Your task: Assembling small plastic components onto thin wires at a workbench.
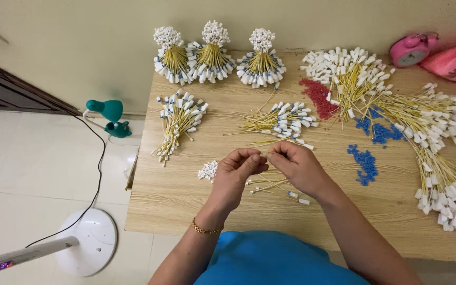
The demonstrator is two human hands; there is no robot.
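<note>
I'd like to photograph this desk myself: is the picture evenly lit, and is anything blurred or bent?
Head view: soft, even light, faint shadows, no glare on the wooden table; the left hand and right hand are slightly soft, the small part between them too blurred to make out; the table edges splay outward, a wide-lens distortion.

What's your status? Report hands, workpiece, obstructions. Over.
Left hand and right hand pinched together on a thin yellow wire. Loose yellow wires on wooden table below hands. Small white connector pile beside left hand, apart.
</note>
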